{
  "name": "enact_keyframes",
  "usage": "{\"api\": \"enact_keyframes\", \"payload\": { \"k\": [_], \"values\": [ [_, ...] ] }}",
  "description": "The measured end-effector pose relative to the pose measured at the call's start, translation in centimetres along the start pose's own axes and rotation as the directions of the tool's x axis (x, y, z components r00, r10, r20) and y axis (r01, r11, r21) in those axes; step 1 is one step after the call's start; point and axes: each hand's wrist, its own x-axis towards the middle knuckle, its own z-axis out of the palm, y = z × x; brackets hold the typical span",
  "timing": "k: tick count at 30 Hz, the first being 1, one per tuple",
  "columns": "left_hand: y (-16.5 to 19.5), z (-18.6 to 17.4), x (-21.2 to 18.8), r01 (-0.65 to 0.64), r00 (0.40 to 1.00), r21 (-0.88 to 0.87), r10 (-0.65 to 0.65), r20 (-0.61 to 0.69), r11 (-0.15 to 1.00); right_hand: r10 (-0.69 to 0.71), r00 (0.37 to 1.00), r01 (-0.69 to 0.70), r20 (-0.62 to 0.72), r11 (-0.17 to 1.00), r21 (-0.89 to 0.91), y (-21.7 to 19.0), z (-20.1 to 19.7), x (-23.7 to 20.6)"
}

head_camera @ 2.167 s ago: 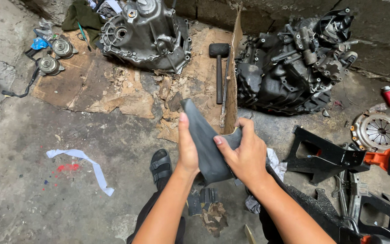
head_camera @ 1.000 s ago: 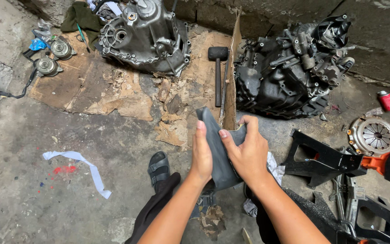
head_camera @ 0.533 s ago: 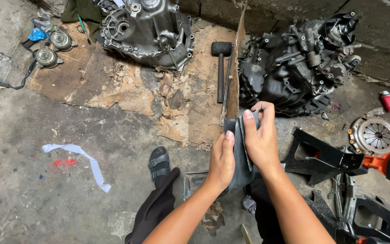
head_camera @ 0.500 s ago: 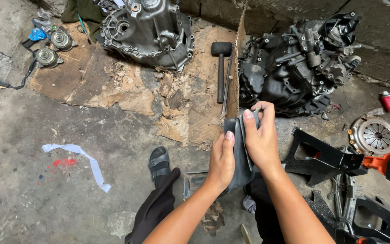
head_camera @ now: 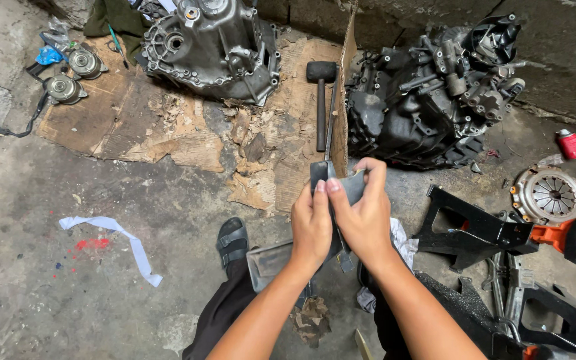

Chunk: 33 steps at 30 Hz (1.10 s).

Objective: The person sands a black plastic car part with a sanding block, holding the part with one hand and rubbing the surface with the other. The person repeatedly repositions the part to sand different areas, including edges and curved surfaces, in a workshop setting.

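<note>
A dark grey rubber-like sheet (head_camera: 351, 187) is held up in front of the person, low in the middle of the head view, above the concrete floor (head_camera: 101, 313). Both hands grip it. The left hand (head_camera: 311, 223) closes on its left edge with the thumb pressed on top; the right hand (head_camera: 365, 213) wraps the other side, fingers curled over the upper edge and thumb lying beside the left thumb. The two thumbs touch or nearly touch. The piece looks folded between the hands, but its full shape cannot be told.

Below the hands lie a flat grey tray-like part (head_camera: 271, 263) and a white rag (head_camera: 405, 243), next to the person's dark trouser legs. A black sandal (head_camera: 233, 240) shows on the left foot.

Beyond the hands, torn brown cardboard (head_camera: 135, 127) covers the floor. A black rubber mallet (head_camera: 321, 100) lies on it, its head away from the person. A silver gearbox housing (head_camera: 215, 47) sits to the left of the mallet and a dark, oily engine block (head_camera: 428, 100) to its right, with an upright cardboard flap between.

On the right, well apart from the hands, are a clutch disc (head_camera: 549, 195), a red spray can (head_camera: 571, 143) and black metal stands (head_camera: 475, 230). On the far left lie two round pulleys (head_camera: 75, 73) and a strip of white tape (head_camera: 115, 240).
</note>
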Motion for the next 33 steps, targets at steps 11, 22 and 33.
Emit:
{"api": "enact_keyframes", "payload": {
  "k": [11, 22, 33],
  "values": [
    [-0.6, -0.2, 0.2, -0.015, 1.0, 0.006, 0.015, 0.012, 1.0, 0.134, 0.99, -0.136, 0.036, 0.99, 0.04, 0.6, 0.0, -0.3],
    [-1.5, -0.2, -0.7, 0.034, 0.971, -0.123, -0.003, 0.24, 0.992, 0.068, 0.997, -0.071, 0.023, 0.984, 0.163, 1.3, -0.3, 0.9],
    [-1.2, -1.3, 0.4, 0.009, 0.973, -0.174, 0.031, 0.23, 0.985, 0.103, 0.991, -0.114, 0.088, 0.985, 0.129, 1.7, -0.5, -0.8]
  ]
}}
